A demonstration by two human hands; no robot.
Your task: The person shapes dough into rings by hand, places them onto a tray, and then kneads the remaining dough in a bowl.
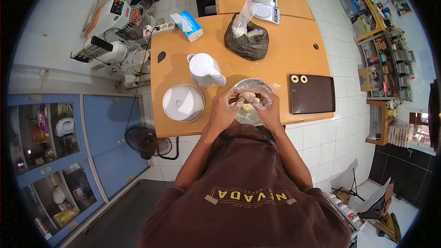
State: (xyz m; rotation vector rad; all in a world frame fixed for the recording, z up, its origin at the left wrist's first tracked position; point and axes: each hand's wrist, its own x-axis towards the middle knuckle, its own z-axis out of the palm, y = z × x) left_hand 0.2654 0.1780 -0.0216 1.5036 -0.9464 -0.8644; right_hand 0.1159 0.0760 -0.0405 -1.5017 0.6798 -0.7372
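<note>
My left hand (pixel 226 106) and my right hand (pixel 267 105) meet at the table's near edge, with flour on their fingers. Between the fingertips of both is a small pale piece of dough (pixel 247 95). Directly below stands a metal bowl (pixel 251 82) with a floury inside, partly covered by my hands. More dough (pixel 248 107) shows in the bowl. On the right, a dark baking tray (pixel 313 98) carries two ring-shaped dough pieces (pixel 299 79) in its far left corner.
Left of my hands stand a white pitcher (pixel 202 69) and a round white lidded container (pixel 179 103). Farther back are a black plastic bag (pixel 248 46), a kitchen scale (pixel 264 11), a tissue box (pixel 189 27) and a power strip (pixel 161 28). A fan (pixel 143 141) stands beside the table.
</note>
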